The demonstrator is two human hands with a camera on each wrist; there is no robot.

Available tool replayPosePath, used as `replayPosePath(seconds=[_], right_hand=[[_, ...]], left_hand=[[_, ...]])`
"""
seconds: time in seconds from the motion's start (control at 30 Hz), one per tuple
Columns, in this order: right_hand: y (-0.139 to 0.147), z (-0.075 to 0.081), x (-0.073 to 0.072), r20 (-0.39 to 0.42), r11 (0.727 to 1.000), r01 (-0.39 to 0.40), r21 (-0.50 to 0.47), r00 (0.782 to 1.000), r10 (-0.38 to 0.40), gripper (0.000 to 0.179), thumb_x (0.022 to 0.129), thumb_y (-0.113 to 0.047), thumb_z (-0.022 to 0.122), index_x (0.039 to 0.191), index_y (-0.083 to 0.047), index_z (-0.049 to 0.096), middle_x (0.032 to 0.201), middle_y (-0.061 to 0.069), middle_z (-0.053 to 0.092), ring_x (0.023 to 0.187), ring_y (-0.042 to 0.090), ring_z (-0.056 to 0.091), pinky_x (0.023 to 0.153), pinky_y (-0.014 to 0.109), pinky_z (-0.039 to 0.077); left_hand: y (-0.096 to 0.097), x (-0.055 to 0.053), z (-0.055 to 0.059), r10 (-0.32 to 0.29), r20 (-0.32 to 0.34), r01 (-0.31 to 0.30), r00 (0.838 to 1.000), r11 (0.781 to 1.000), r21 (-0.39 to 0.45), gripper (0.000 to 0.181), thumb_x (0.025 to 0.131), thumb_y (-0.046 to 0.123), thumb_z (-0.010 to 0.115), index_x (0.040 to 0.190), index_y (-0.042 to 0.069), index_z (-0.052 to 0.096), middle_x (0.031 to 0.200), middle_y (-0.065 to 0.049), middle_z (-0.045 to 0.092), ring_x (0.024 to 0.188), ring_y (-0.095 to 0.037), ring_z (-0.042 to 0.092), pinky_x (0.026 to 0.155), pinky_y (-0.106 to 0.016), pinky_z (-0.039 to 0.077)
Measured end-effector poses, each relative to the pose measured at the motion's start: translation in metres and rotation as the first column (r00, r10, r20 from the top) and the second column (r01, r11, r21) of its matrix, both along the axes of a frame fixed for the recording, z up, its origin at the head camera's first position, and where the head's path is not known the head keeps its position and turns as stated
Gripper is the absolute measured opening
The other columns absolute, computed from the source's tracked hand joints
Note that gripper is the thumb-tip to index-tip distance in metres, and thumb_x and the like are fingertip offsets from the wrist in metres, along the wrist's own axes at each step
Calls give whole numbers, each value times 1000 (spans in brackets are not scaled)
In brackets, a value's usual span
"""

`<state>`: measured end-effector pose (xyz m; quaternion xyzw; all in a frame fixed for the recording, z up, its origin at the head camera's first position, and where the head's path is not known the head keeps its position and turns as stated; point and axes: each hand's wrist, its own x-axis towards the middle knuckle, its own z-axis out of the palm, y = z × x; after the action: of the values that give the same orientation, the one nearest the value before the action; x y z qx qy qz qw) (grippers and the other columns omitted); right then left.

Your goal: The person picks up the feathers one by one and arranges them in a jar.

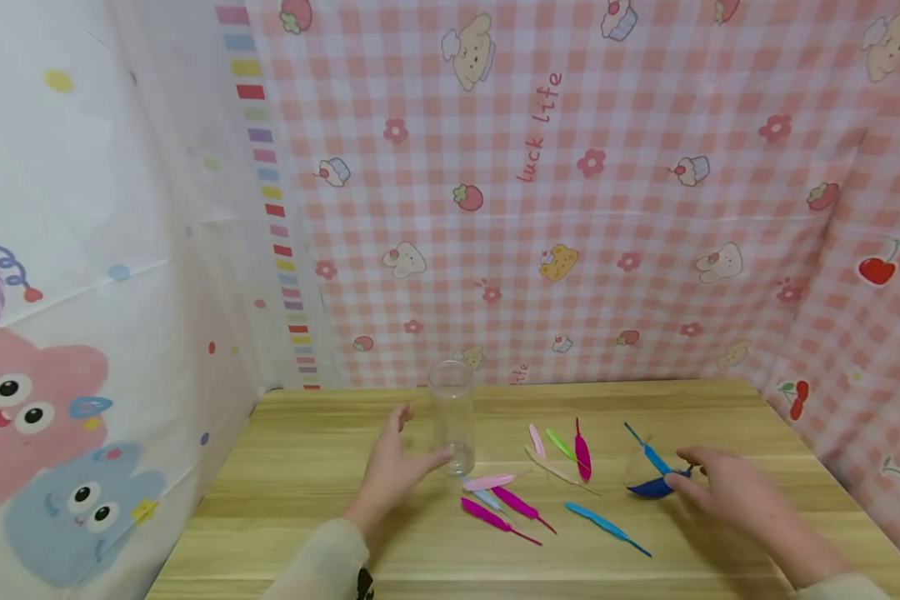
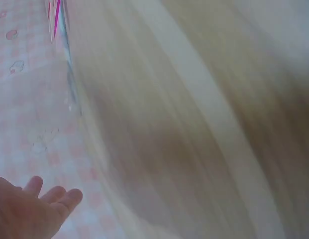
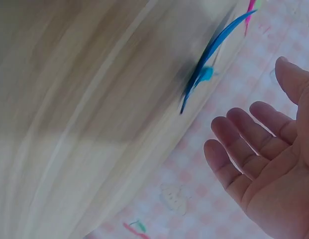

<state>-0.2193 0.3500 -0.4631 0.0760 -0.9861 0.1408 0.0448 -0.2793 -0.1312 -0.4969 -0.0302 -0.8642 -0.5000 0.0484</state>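
A tall clear cylindrical glass [image 1: 453, 417] stands upright near the back of the wooden table [image 1: 300, 467]. My left hand [image 1: 393, 467] is just left of it, thumb and fingers spread, the thumb tip close to its base. In the left wrist view, the fingers [image 2: 54, 199] are loosely extended with nothing in them. At the right, my right hand [image 1: 735, 492] hovers beside a dark blue feather [image 1: 648, 488] and a bright blue feather [image 1: 656, 460]. The right wrist view shows a gap between its relaxed, spread fingers [image 3: 234, 144] and the dark blue feather [image 3: 216, 45].
Pink, magenta and pale blue feathers [image 1: 487, 514] lie in front of the glass. Farther right are light pink, green, beige and magenta feathers [image 1: 582, 457]. Another blue feather [image 1: 603, 525] lies near the front. A checked cloth [image 1: 540, 300] hangs behind the table.
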Motion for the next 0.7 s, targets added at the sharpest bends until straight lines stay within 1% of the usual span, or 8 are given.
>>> replayPosePath(seconds=[0.1, 0.23, 0.33, 0.37, 0.47, 0.53, 0.6, 0.7], right_hand=[[-11, -2, 0, -20, 1000, -16, -2, 1000, 16, 57, 97, -45, 77, 130, 1, 71, 119, 22, 78, 106, 44, 75, 84, 64, 61], [-24, -3, 2, -25, 999, -41, -12, 999, 41, 51, 95, -44, 80, 125, -2, 74, 113, 16, 80, 102, 39, 76, 82, 61, 62], [-32, -2, 3, -6, 998, -59, -11, 998, 59, 50, 95, -42, 80, 125, -3, 74, 116, 17, 79, 105, 39, 76, 85, 60, 63], [-35, -2, 3, 0, 998, -65, -11, 998, 65, 50, 95, -42, 80, 126, -3, 74, 118, 18, 79, 107, 40, 76, 87, 61, 62], [-42, -2, 3, 25, 997, -82, -3, 996, 82, 51, 96, -41, 79, 129, -3, 73, 123, 19, 77, 111, 42, 75, 90, 61, 62], [-46, -2, 3, 46, 996, -92, -2, 995, 92, 51, 96, -42, 79, 130, -4, 73, 124, 18, 77, 112, 41, 74, 91, 61, 62], [-51, -2, 3, 63, 995, -100, -4, 993, 100, 51, 96, -42, 79, 131, -5, 73, 123, 16, 78, 112, 39, 75, 90, 60, 63], [-60, -2, 3, 72, 993, -118, -12, 990, 118, 50, 95, -41, 80, 130, -7, 73, 118, 11, 80, 109, 34, 77, 89, 57, 63]], left_hand=[[16, -7, -6, 5, -11, -4, 1000, 999, 31, 112, 81, 42, 94, 166, 7, 30, 166, -19, 46, 153, -47, 43, 122, -66, 41], [32, -10, -9, 16, -10, -16, 1000, 999, 51, 114, 78, 40, 97, 166, 10, 32, 166, -19, 46, 153, -46, 43, 122, -69, 39], [42, -12, -8, 43, -18, -42, 999, 997, 64, 113, 75, 43, 99, 163, 14, 35, 166, -19, 47, 152, -46, 46, 121, -70, 40], [45, -12, -7, 53, -29, -51, 998, 996, 72, 112, 74, 44, 99, 162, 13, 36, 165, -19, 48, 151, -45, 48, 121, -70, 40], [51, -14, -3, 75, -46, -70, 996, 992, 106, 109, 74, 47, 99, 159, 14, 40, 159, -18, 54, 146, -43, 54, 120, -65, 45], [54, -15, -1, 84, -58, -76, 995, 989, 124, 106, 74, 48, 98, 156, 12, 43, 154, -18, 59, 142, -42, 58, 118, -62, 49], [57, -16, 0, 85, -59, -76, 995, 988, 137, 101, 75, 46, 98, 153, 11, 46, 149, -18, 63, 138, -41, 61, 116, -61, 51], [60, -16, -1, 75, -62, -67, 995, 989, 129, 89, 78, 42, 97, 147, 9, 51, 145, -17, 65, 135, -40, 63, 114, -59, 53]])
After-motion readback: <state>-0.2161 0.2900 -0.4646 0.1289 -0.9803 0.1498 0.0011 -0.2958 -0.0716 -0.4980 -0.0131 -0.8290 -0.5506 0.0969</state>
